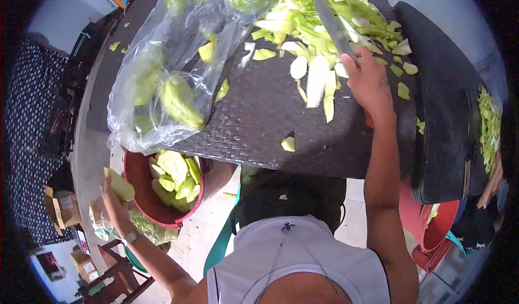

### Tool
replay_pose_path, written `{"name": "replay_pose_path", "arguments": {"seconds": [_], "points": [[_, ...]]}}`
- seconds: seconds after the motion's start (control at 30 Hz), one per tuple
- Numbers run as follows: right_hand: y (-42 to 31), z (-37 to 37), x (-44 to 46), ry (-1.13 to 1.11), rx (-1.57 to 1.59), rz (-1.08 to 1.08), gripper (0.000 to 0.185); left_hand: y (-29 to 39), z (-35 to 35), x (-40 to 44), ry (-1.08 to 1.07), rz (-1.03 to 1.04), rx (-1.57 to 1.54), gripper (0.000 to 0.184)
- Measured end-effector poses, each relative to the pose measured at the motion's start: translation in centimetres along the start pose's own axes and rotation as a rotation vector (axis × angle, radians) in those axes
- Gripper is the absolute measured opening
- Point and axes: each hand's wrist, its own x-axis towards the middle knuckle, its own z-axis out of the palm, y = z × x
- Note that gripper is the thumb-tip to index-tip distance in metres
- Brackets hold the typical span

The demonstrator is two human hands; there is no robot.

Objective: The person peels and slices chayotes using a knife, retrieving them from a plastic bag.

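My right hand [366,76] grips the handle of a knife [333,27], its blade pointing up and left over a heap of pale green peelings [319,17] on the dark woven table [254,115]. At the lower left, my left hand [114,198] holds a peeled pale green piece [120,185], left of a red bucket [164,223]. Inside that bucket lie several light green pieces [175,174]. A clear plastic bag [157,82] with several green fruits, one of them a long green fruit [181,103], rests on the table's left part.
A dark chair [440,104] stands at the right, with a second red bucket [438,225] below it. Another person's hand [491,188] shows at the far right beside more green shreds [488,131]. Cardboard boxes [64,208] are at the left.
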Motion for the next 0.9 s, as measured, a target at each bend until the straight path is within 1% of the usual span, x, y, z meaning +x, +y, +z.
{"name": "replay_pose_path", "arguments": {"seconds": [0.07,0.13,0.2,0.27,0.33,0.4,0.47,0.53,0.63,0.7,0.77,0.83,0.9], "points": [[0.1,0.0,0.2,-0.019,0.005,0.033,0.036,-1.5,-1.0,1.0,0.073,0.118,0.245,0.052],[0.0,0.1,0.1,-0.022,-0.025,0.054,0.037,3.6,1.8,0.4,0.090,0.077,0.165,0.043],[0.2,0.3,0.3,-0.011,-0.039,0.039,0.037,12.1,8.4,-3.6,0.091,0.422,0.149,0.028],[0.9,0.6,0.4,0.011,-0.034,-0.001,0.035,14.7,11.6,-3.9,-0.097,0.620,0.136,0.024],[0.6,0.5,0.3,0.034,-0.067,-0.062,0.034,19.7,16.3,-4.4,-0.404,1.070,0.510,0.028],[0.2,0.6,0.0,0.031,-0.078,-0.101,0.032,21.1,21.0,-2.7,-0.696,1.130,0.609,0.038],[-0.2,0.5,-0.4,0.003,-0.073,-0.122,0.031,20.1,25.6,1.5,-0.836,1.177,0.682,0.043],[-0.4,0.5,-0.6,-0.012,-0.051,-0.131,0.032,18.6,28.5,7.3,-0.882,1.316,0.804,0.046],[-0.8,0.2,-0.7,0.002,-0.053,-0.138,0.031,21.4,29.5,8.6,-0.982,1.030,1.129,0.051],[-0.6,0.3,-0.9,-0.026,-0.047,-0.127,0.032,22.3,29.0,8.8,-1.070,0.754,1.254,0.054],[-0.8,0.2,-0.9,-0.048,-0.067,-0.111,0.033,24.4,28.6,7.2,-1.107,0.457,1.469,0.063],[-0.6,0.4,-0.8,-0.062,-0.076,-0.110,0.034,23.9,27.9,7.8,-1.245,0.642,1.477,0.058],[-0.1,0.8,-0.5,-0.060,-0.077,-0.123,0.035,22.8,27.1,8.9,-1.324,0.862,1.478,0.059]]}}
